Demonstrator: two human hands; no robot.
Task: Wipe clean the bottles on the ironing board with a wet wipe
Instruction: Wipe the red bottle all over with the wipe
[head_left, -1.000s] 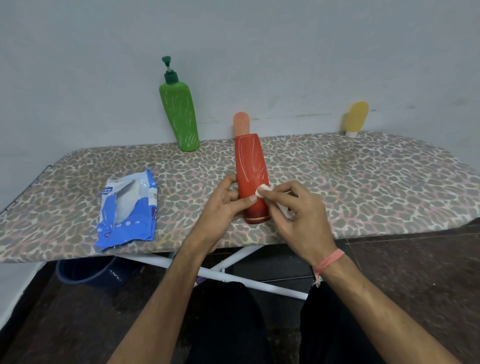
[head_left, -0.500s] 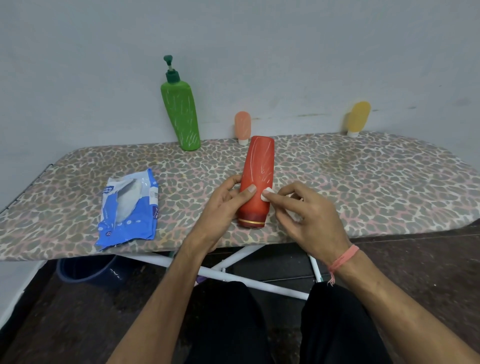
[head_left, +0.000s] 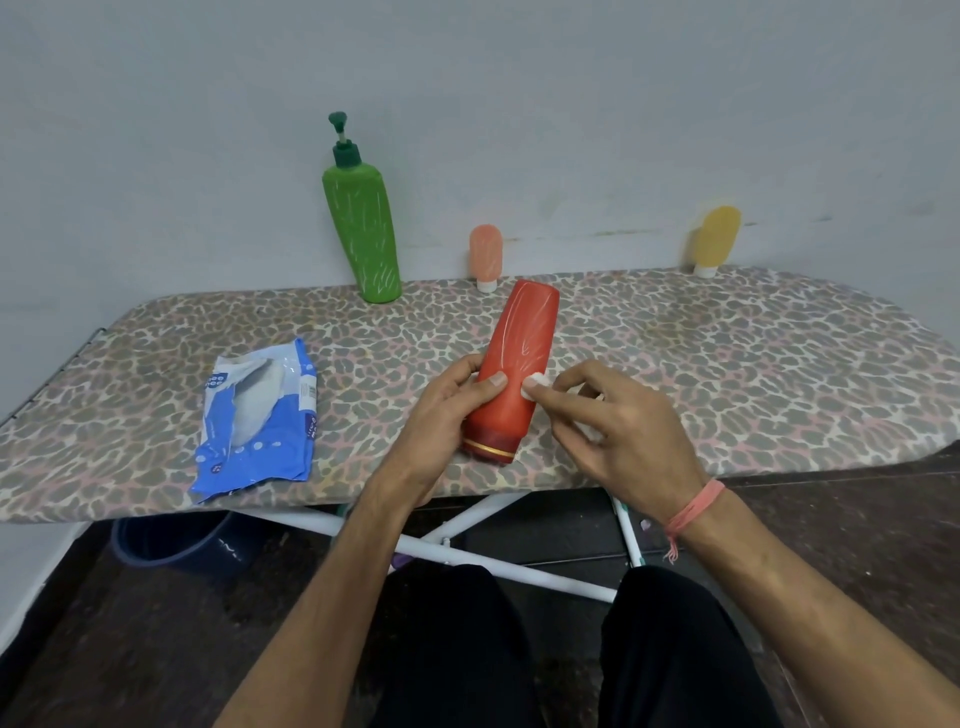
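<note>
Your left hand (head_left: 441, 415) grips the red bottle (head_left: 511, 374) from its left side: the thumb lies across the front face and the other fingers curl round behind. The bottle is tilted, its cap end down at the near edge of the ironing board (head_left: 727, 374) and its rounded base pointing up and away to the right. Its body is glossy red with pale streaks along the length; a thin gold band circles the darker red cap.

Your right hand (head_left: 623, 421) pinches a small folded wet wipe (head_left: 535, 385) between its fingertips and presses it against the bottle's right side, close to your left thumb. Only a white corner of the wipe shows; more white is visible under the curled fingers.

The board carries a leopard-print cover. At its far edge, against the wall:
- a tall green pump bottle (head_left: 363, 234), upright, marked with pale streaks;
- a small peach tube (head_left: 485, 257), standing on its white cap, just behind the red bottle's top;
- a small yellow tube (head_left: 717, 239), likewise on its cap, well apart to the right.

A blue and white wipes pack (head_left: 257, 421) lies flat on the left part of the board, its flap open. A pink thread band (head_left: 693, 506) circles your right wrist. A dark bucket (head_left: 176, 540) sits on the floor beneath the board.
</note>
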